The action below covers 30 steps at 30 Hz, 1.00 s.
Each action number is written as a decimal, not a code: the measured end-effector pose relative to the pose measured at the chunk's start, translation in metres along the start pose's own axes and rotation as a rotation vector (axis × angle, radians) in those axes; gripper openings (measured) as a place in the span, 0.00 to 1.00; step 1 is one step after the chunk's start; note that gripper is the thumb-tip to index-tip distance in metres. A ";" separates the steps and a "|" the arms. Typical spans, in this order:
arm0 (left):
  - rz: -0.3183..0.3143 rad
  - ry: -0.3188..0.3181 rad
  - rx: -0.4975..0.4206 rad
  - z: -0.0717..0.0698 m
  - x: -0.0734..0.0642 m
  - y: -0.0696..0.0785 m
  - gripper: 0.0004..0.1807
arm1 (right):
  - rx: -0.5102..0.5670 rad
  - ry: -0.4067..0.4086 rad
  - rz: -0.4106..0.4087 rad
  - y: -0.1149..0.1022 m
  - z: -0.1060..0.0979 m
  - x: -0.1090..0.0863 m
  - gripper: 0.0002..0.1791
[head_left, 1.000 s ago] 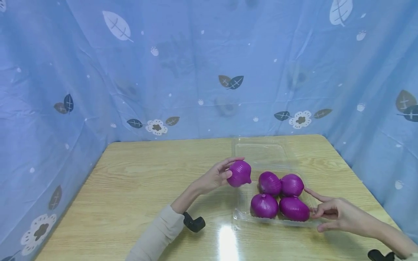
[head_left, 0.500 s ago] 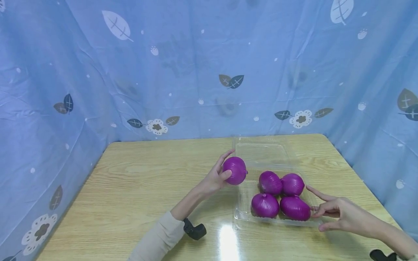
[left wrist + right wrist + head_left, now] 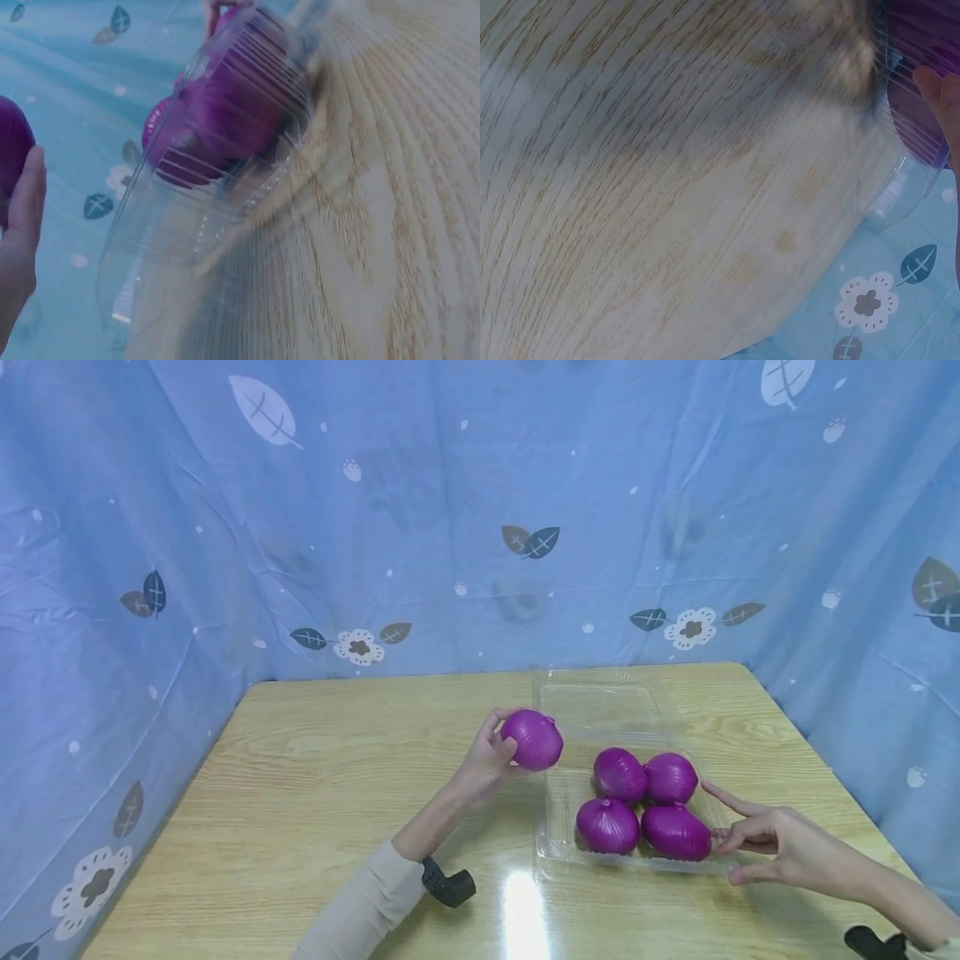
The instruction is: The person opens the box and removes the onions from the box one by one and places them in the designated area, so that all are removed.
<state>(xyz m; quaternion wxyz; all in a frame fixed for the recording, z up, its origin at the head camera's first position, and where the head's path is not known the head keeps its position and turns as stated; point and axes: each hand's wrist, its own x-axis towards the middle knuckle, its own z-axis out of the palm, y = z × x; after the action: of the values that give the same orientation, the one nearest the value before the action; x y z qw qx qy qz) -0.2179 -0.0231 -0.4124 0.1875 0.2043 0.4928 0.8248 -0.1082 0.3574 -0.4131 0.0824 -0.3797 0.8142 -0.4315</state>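
My left hand (image 3: 480,768) grips a purple onion (image 3: 534,740) in the air, just left of a clear plastic clamshell container (image 3: 558,814). The same onion (image 3: 11,150) shows at the left edge of the left wrist view. Several more purple onions (image 3: 607,827) sit grouped together inside the container, toward its right side. On the container's right wall, my right hand (image 3: 780,852) rests its fingertips, the index finger stretched forward and the thumb low near the front corner. In the right wrist view, a fingertip (image 3: 928,84) lies against the ribbed wall.
The container's clear lid (image 3: 600,706) lies folded open behind it on the wooden table (image 3: 337,760). A blue patterned curtain (image 3: 420,510) surrounds the table's back and sides. Black wrist mounts (image 3: 448,885) sit on both arms.
My left hand has drawn slightly left and up with its onion, away from the onions in the container, and the onion has turned in its grip. The right hand stays at the container's wall.
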 end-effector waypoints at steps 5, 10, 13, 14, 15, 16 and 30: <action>-0.030 -0.021 0.209 -0.002 -0.004 0.004 0.46 | -0.006 0.015 -0.017 0.001 0.001 0.000 0.12; -0.009 -0.068 0.312 -0.003 -0.008 0.006 0.39 | 0.002 0.019 -0.022 0.001 0.003 -0.002 0.13; 0.007 -0.072 0.289 -0.004 -0.009 0.006 0.36 | 0.005 0.019 -0.028 0.002 0.002 -0.002 0.13; 0.012 -0.086 0.292 -0.005 -0.010 0.006 0.36 | 0.008 0.016 -0.026 0.002 0.002 -0.001 0.12; 0.006 -0.109 0.293 -0.006 -0.011 0.007 0.37 | 0.010 0.015 -0.024 0.002 0.001 -0.001 0.12; 0.001 -0.133 0.312 -0.007 -0.013 0.008 0.38 | 0.012 0.014 -0.020 0.003 0.001 0.000 0.11; 0.016 -0.494 0.543 -0.041 -0.030 0.024 0.37 | 0.009 0.003 -0.001 0.004 0.000 -0.003 0.12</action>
<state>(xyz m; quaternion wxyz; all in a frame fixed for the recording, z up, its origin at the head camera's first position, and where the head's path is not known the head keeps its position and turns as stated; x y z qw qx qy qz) -0.2162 -0.0791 -0.4130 0.2336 0.4434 0.6319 0.5911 -0.1086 0.3610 -0.4166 0.0828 -0.3791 0.8122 -0.4356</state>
